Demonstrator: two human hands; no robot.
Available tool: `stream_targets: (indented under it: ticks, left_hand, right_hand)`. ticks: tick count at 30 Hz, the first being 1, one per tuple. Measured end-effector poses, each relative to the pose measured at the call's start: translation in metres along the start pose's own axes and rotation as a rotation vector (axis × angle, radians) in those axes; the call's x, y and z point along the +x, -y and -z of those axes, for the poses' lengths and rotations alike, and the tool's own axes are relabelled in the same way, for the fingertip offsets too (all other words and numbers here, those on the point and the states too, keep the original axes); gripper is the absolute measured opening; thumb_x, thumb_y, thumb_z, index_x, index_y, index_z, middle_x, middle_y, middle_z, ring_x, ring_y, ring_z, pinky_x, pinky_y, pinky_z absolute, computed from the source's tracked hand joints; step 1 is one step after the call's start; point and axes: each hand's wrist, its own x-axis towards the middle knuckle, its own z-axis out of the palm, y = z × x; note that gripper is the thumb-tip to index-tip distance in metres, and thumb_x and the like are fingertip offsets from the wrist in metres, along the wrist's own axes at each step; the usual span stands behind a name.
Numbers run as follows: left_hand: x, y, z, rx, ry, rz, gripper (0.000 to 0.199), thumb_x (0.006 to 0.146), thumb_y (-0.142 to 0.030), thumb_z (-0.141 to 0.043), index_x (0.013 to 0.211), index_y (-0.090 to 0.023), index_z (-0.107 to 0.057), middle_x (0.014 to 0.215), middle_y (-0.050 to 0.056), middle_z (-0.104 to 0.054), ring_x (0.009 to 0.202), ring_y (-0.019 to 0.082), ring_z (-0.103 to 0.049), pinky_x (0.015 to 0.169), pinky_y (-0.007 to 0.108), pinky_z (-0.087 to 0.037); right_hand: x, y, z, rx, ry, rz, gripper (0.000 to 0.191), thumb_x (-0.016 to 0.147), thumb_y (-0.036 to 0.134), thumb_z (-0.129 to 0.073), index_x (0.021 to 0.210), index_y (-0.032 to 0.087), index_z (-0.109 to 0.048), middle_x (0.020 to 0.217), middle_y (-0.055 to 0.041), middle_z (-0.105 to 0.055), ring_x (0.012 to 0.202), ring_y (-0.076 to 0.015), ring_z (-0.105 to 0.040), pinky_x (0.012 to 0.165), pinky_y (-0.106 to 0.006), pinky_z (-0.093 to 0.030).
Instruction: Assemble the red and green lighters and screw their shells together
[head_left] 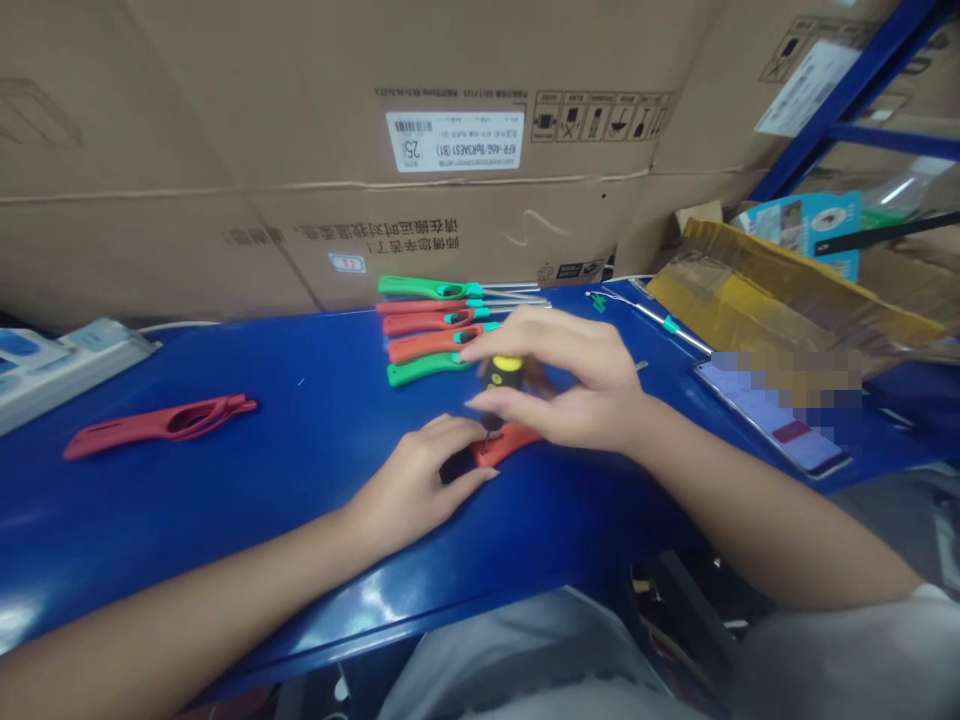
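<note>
Behind your work rose the carton (300,120), and before it the blue tabletop (315,480) gave you a firm base to press against. Your right hand (581,385) was curled into a closed grip; your left hand (427,470) was partly closed, thumb and fingertips drawn together. The row of handles (424,323) lay just past your right fingertips, close enough to be nudged by a loose finger, while the red handle (157,425) lay well apart on the left. The orange handle (514,442) was on the tabletop under your right hand, its end pinched by your left. The screwdriver (504,376) was what your right hand held, roughly upright. Its shaft (487,440) met the handle's pinched end; the tip's seating was too small to tell. Doing this well probably called for a square shaft, steady downward pressure while turning, and left fingertips clear of any slip.
</note>
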Motion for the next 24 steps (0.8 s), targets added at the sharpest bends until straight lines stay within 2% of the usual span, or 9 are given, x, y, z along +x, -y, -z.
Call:
stream_targets:
  ticks: [3,6,9,11,15,17,20,22,24]
  left_hand:
    - [0.0006,0.0002,-0.0004,0.005,-0.002,-0.001,0.029,0.092,-0.026,-0.071,0.12,-0.019,-0.067,0.113,0.007,-0.074,0.104,0.023,-0.069,0.093,0.037,-0.055]
    - [0.0015,0.0002,-0.0005,-0.017,0.008,0.0,0.03,0.093,-0.024,-0.07,0.122,-0.02,-0.066,0.111,0.006,-0.074,0.101,0.021,-0.068,0.092,0.035,-0.056]
    - [0.0012,0.0005,-0.0007,-0.016,0.0,-0.01,0.031,0.093,-0.024,-0.07,0.123,-0.02,-0.065,0.114,0.006,-0.073,0.105,0.021,-0.068,0.095,0.035,-0.055]
    - [0.0006,0.0007,-0.0008,-0.009,-0.011,-0.019,0.03,0.093,-0.025,-0.071,0.122,-0.02,-0.066,0.116,0.007,-0.073,0.108,0.022,-0.067,0.096,0.036,-0.054]
    - [0.0001,0.0004,-0.0005,-0.016,0.008,-0.003,0.028,0.093,-0.025,-0.07,0.12,-0.019,-0.066,0.111,0.006,-0.074,0.101,0.02,-0.068,0.092,0.035,-0.055]
    - [0.0003,0.0003,-0.0005,0.004,0.008,0.004,0.026,0.093,-0.026,-0.07,0.117,-0.02,-0.067,0.109,0.006,-0.074,0.1,0.022,-0.069,0.09,0.036,-0.056]
    - [0.0009,0.0001,-0.0005,0.025,0.0,0.006,0.025,0.092,-0.026,-0.07,0.116,-0.019,-0.068,0.11,0.007,-0.075,0.103,0.024,-0.069,0.09,0.038,-0.056]
    - [0.0013,-0.0001,-0.0003,0.018,0.001,0.0,0.024,0.092,-0.026,-0.07,0.115,-0.019,-0.068,0.11,0.007,-0.074,0.102,0.024,-0.069,0.089,0.037,-0.056]
    - [0.0014,-0.0001,0.0001,0.014,0.007,-0.002,0.022,0.093,-0.027,-0.069,0.114,-0.02,-0.068,0.109,0.007,-0.074,0.101,0.023,-0.069,0.088,0.036,-0.057]
  right_hand:
    - [-0.0003,-0.0007,0.001,-0.13,-0.004,0.064,0.026,0.096,0.03,-0.064,0.113,0.012,-0.071,0.1,-0.0091,-0.076,0.092,-0.0172,-0.071,0.087,-0.029,-0.057]
    - [0.0006,-0.0006,0.0004,0.06,0.117,-0.097,0.036,0.106,0.022,-0.039,0.133,0.014,-0.061,0.112,-0.0083,-0.074,0.108,-0.0165,-0.07,0.096,-0.032,-0.056]
    - [0.0006,-0.0022,-0.0005,0.013,0.036,-0.1,0.027,0.099,0.035,-0.061,0.115,0.016,-0.071,0.095,-0.0046,-0.076,0.086,-0.0152,-0.072,0.084,-0.029,-0.059]
    - [0.0,-0.0033,-0.0007,-0.13,-0.031,-0.042,0.029,0.093,0.041,-0.069,0.107,0.017,-0.073,0.094,-0.0059,-0.076,0.085,-0.0174,-0.071,0.082,-0.031,-0.059]
    - [-0.0004,-0.0024,-0.0011,0.001,0.111,-0.097,0.036,0.107,0.029,-0.038,0.132,0.017,-0.061,0.114,-0.0077,-0.073,0.102,-0.0164,-0.069,0.09,-0.033,-0.057]
    - [-0.0006,-0.0019,-0.0016,0.056,0.107,-0.095,0.03,0.105,0.03,-0.047,0.125,0.016,-0.064,0.107,-0.0055,-0.074,0.092,-0.0136,-0.07,0.085,-0.028,-0.058]
    - [-0.0018,-0.002,-0.0017,-0.113,0.012,0.018,0.027,0.093,0.039,-0.069,0.108,0.017,-0.07,0.098,-0.005,-0.075,0.084,-0.0144,-0.069,0.08,-0.027,-0.057]
    - [-0.0022,-0.0015,-0.0016,-0.13,0.055,0.025,0.03,0.1,0.037,-0.057,0.12,0.017,-0.067,0.11,-0.008,-0.073,0.099,-0.0171,-0.069,0.087,-0.029,-0.057]
    - [-0.0019,-0.0006,-0.0019,-0.002,0.154,-0.061,0.036,0.106,0.028,-0.04,0.136,0.017,-0.058,0.12,-0.0085,-0.071,0.11,-0.0162,-0.067,0.092,-0.031,-0.056]
